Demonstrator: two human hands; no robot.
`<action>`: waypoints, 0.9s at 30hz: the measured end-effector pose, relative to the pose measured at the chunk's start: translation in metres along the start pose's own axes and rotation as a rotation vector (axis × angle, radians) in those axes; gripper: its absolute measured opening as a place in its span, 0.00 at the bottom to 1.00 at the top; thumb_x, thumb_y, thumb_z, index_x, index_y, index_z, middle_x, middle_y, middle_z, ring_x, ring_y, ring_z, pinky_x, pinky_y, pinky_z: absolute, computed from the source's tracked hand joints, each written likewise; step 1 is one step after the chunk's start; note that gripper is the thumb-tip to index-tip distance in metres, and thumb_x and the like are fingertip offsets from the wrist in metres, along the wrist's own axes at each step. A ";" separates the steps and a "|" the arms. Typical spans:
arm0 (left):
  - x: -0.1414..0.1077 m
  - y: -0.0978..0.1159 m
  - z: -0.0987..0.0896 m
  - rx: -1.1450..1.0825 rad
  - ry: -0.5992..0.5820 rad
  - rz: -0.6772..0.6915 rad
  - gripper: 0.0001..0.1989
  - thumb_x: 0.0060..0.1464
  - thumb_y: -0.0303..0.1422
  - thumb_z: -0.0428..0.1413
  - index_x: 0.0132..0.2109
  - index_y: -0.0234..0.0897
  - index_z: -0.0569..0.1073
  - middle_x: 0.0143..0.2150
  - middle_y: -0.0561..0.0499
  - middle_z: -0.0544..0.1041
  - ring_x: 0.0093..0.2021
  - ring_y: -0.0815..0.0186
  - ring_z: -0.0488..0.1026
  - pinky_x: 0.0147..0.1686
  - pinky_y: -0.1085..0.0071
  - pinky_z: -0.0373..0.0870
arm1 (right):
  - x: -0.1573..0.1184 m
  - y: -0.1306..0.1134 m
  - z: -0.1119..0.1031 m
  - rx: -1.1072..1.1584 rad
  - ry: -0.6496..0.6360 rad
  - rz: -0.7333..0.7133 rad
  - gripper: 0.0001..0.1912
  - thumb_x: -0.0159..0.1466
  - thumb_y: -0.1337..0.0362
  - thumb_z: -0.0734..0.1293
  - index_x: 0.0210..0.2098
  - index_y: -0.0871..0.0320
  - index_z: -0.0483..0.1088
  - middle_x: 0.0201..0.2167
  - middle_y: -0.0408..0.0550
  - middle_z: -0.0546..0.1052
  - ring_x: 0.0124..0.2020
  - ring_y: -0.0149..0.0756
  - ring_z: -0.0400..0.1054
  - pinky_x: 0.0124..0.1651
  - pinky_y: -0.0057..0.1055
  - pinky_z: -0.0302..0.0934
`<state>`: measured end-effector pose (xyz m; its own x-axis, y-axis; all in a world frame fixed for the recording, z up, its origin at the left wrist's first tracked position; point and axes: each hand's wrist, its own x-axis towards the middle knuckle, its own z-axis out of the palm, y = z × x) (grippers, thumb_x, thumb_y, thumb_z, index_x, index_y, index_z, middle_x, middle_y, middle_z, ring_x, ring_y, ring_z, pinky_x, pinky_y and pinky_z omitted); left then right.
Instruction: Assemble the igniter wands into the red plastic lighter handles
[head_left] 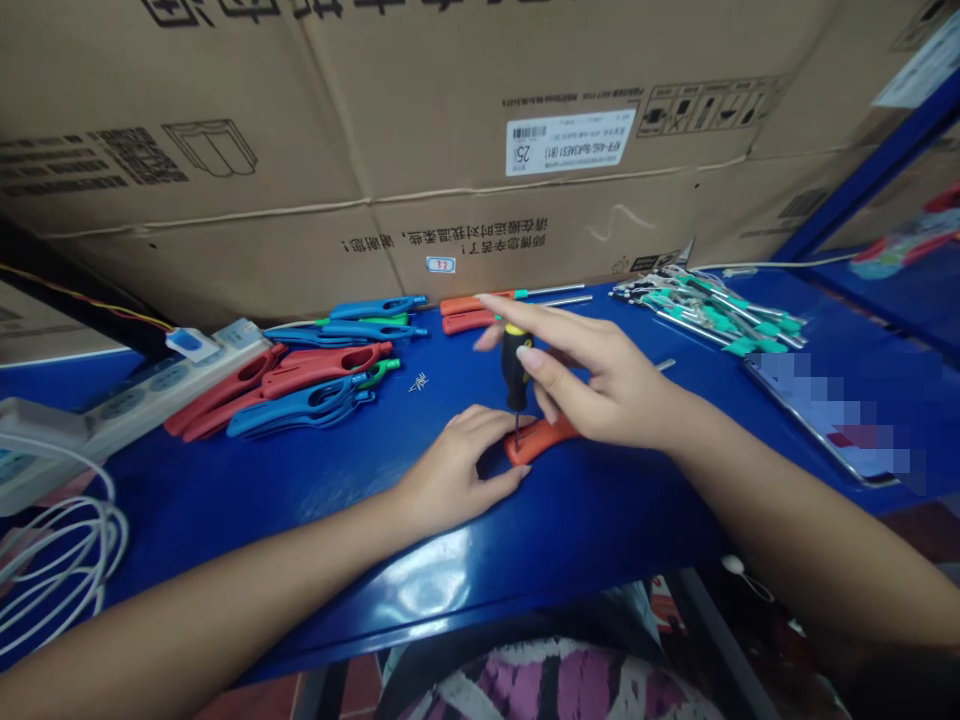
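On the blue table lies an orange long-nosed lighter (546, 436), its handle end towards my left hand and a metal tube showing past my right hand. My left hand (457, 470) rests on the table, thumb and forefinger pinching the handle end from both sides. Above it, my right hand (592, 375) grips a black and yellow screwdriver (516, 370), held upright. The screwdriver's tip meets the handle near its end; any screw under it is too small to make out. Several small screws (418, 381) lie loose to the left.
Red handles (322, 368) and blue handles (300, 405) are piled at left, beside a power strip (172, 385) and coiled white cable (67, 560). Two lighters with metal tubes (469, 305) lie behind my hands. Metal-and-green parts (720, 310) and a phone (817, 420) sit right. A carton (420, 120) stands behind.
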<state>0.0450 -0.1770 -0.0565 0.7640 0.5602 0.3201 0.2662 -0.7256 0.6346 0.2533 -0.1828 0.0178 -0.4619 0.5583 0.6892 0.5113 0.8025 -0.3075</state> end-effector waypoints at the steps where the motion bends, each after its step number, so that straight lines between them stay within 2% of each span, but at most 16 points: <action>1: 0.000 0.000 0.000 -0.010 -0.010 0.003 0.20 0.61 0.32 0.60 0.59 0.38 0.72 0.52 0.45 0.79 0.51 0.56 0.73 0.54 0.56 0.70 | 0.000 0.001 0.000 -0.003 0.004 -0.003 0.21 0.74 0.60 0.59 0.64 0.54 0.66 0.48 0.49 0.79 0.43 0.35 0.75 0.49 0.34 0.70; 3: 0.000 -0.001 0.000 -0.023 -0.018 0.011 0.20 0.61 0.32 0.60 0.59 0.39 0.72 0.53 0.45 0.79 0.53 0.56 0.73 0.56 0.55 0.69 | -0.001 0.004 -0.002 -0.115 0.057 -0.044 0.20 0.70 0.54 0.66 0.58 0.55 0.72 0.41 0.48 0.80 0.37 0.34 0.75 0.44 0.32 0.70; 4: 0.000 -0.001 0.000 -0.029 -0.017 0.014 0.19 0.61 0.32 0.60 0.59 0.39 0.72 0.54 0.45 0.79 0.54 0.56 0.73 0.56 0.55 0.68 | -0.001 0.006 -0.003 -0.176 0.080 -0.065 0.20 0.68 0.53 0.68 0.55 0.56 0.74 0.40 0.48 0.81 0.38 0.36 0.75 0.43 0.32 0.70; 6: 0.000 -0.002 0.000 -0.040 -0.019 0.008 0.20 0.61 0.33 0.61 0.59 0.39 0.73 0.54 0.45 0.79 0.54 0.56 0.73 0.56 0.55 0.69 | -0.001 0.007 -0.004 -0.183 0.067 -0.082 0.18 0.71 0.55 0.64 0.55 0.57 0.74 0.44 0.51 0.81 0.44 0.38 0.75 0.47 0.33 0.70; 8: -0.001 -0.002 0.000 -0.051 -0.025 0.000 0.20 0.61 0.33 0.61 0.59 0.39 0.73 0.53 0.45 0.79 0.52 0.57 0.73 0.54 0.56 0.70 | 0.000 0.007 -0.005 -0.053 -0.007 -0.048 0.20 0.74 0.61 0.56 0.61 0.57 0.69 0.49 0.50 0.79 0.50 0.38 0.74 0.53 0.36 0.69; 10: -0.001 -0.002 0.000 -0.049 -0.027 -0.003 0.20 0.61 0.33 0.61 0.59 0.39 0.72 0.52 0.45 0.80 0.51 0.57 0.74 0.54 0.56 0.71 | 0.001 0.006 -0.003 0.049 -0.052 -0.004 0.20 0.75 0.61 0.55 0.62 0.54 0.67 0.48 0.48 0.79 0.48 0.36 0.74 0.52 0.37 0.69; 12: -0.001 -0.002 0.000 -0.035 -0.015 0.008 0.20 0.61 0.33 0.61 0.59 0.39 0.72 0.52 0.45 0.80 0.52 0.56 0.74 0.55 0.55 0.70 | 0.000 0.006 -0.002 0.019 0.002 0.002 0.17 0.72 0.56 0.62 0.56 0.53 0.71 0.43 0.46 0.80 0.40 0.36 0.74 0.47 0.36 0.70; 14: -0.001 -0.003 0.001 -0.018 -0.002 0.023 0.20 0.61 0.32 0.61 0.59 0.39 0.72 0.54 0.45 0.79 0.54 0.55 0.74 0.57 0.54 0.69 | 0.000 0.006 -0.001 -0.073 0.061 -0.037 0.18 0.68 0.50 0.68 0.50 0.55 0.74 0.40 0.48 0.80 0.38 0.37 0.74 0.45 0.36 0.70; 15: -0.001 -0.003 0.001 -0.014 0.002 0.030 0.20 0.61 0.32 0.61 0.59 0.39 0.72 0.54 0.45 0.79 0.55 0.55 0.74 0.57 0.53 0.69 | -0.001 0.005 -0.001 -0.090 0.055 -0.048 0.19 0.67 0.49 0.68 0.50 0.55 0.74 0.41 0.49 0.80 0.40 0.38 0.74 0.45 0.36 0.70; 17: -0.001 -0.004 0.001 -0.017 -0.006 0.033 0.19 0.62 0.32 0.60 0.59 0.39 0.72 0.55 0.45 0.79 0.55 0.55 0.73 0.57 0.54 0.69 | 0.000 0.002 -0.001 -0.010 -0.031 -0.019 0.20 0.71 0.52 0.63 0.57 0.55 0.69 0.48 0.51 0.78 0.44 0.37 0.74 0.47 0.35 0.70; 20: -0.001 -0.005 0.001 -0.023 -0.019 0.027 0.19 0.62 0.33 0.60 0.59 0.38 0.73 0.54 0.45 0.79 0.54 0.56 0.73 0.56 0.55 0.70 | 0.001 -0.002 -0.001 0.189 -0.143 0.067 0.20 0.75 0.60 0.56 0.64 0.55 0.62 0.54 0.51 0.75 0.41 0.31 0.74 0.44 0.30 0.71; 22: -0.002 -0.005 0.002 -0.012 -0.018 0.023 0.18 0.62 0.33 0.60 0.58 0.38 0.73 0.53 0.45 0.79 0.53 0.56 0.74 0.55 0.55 0.70 | 0.001 -0.003 0.000 0.149 -0.091 0.035 0.18 0.73 0.57 0.62 0.59 0.56 0.67 0.51 0.50 0.77 0.39 0.31 0.74 0.41 0.29 0.70; 24: -0.003 -0.005 0.002 -0.003 -0.014 0.021 0.18 0.62 0.33 0.60 0.58 0.37 0.73 0.52 0.44 0.80 0.52 0.55 0.74 0.54 0.54 0.71 | 0.000 -0.003 0.000 -0.005 -0.011 -0.030 0.19 0.68 0.52 0.68 0.53 0.56 0.72 0.47 0.49 0.79 0.42 0.36 0.75 0.43 0.31 0.70; 25: -0.003 -0.005 0.002 -0.002 -0.012 0.021 0.18 0.62 0.33 0.60 0.57 0.37 0.73 0.52 0.44 0.80 0.52 0.55 0.74 0.54 0.54 0.71 | 0.000 -0.003 -0.001 -0.064 0.004 -0.045 0.19 0.68 0.51 0.68 0.52 0.56 0.72 0.47 0.50 0.79 0.45 0.38 0.74 0.44 0.32 0.70; 27: -0.003 -0.005 0.002 -0.010 -0.007 0.024 0.17 0.62 0.34 0.60 0.57 0.37 0.73 0.52 0.44 0.80 0.52 0.56 0.74 0.54 0.55 0.71 | -0.001 -0.004 -0.003 -0.062 -0.038 -0.023 0.19 0.73 0.55 0.61 0.58 0.56 0.69 0.50 0.51 0.78 0.47 0.37 0.74 0.46 0.33 0.70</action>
<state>0.0422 -0.1758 -0.0618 0.7743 0.5397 0.3304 0.2420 -0.7350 0.6334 0.2536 -0.1874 0.0203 -0.5008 0.5484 0.6696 0.5433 0.8015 -0.2501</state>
